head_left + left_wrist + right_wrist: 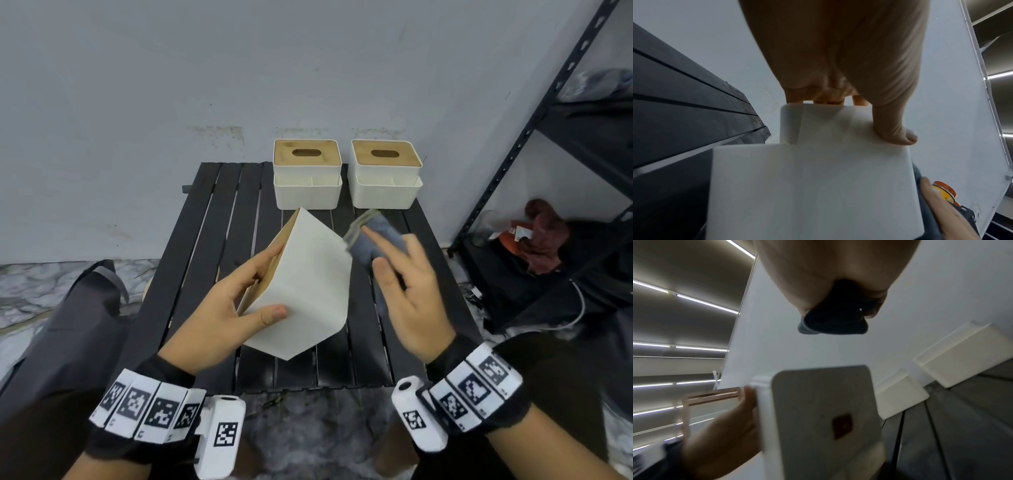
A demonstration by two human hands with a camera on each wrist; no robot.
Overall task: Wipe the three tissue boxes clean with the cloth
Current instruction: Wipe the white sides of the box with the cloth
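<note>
No writing can be read. A smooth white tissue box [301, 284] with a wooden lid is gripped, tilted above the black slatted table [212, 240], by the left hand [219, 308]. At its 2 o'clock, a folded grey cloth [373, 236] is pinched by the right hand [411, 291]. Two matching boxes [307, 173] [386, 173] are seen at 12 o'clock.

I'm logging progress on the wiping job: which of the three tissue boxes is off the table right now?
The near tissue box, tipped with its wooden lid facing left, held by the left hand. The other two boxes stand upright by the wall.
</note>
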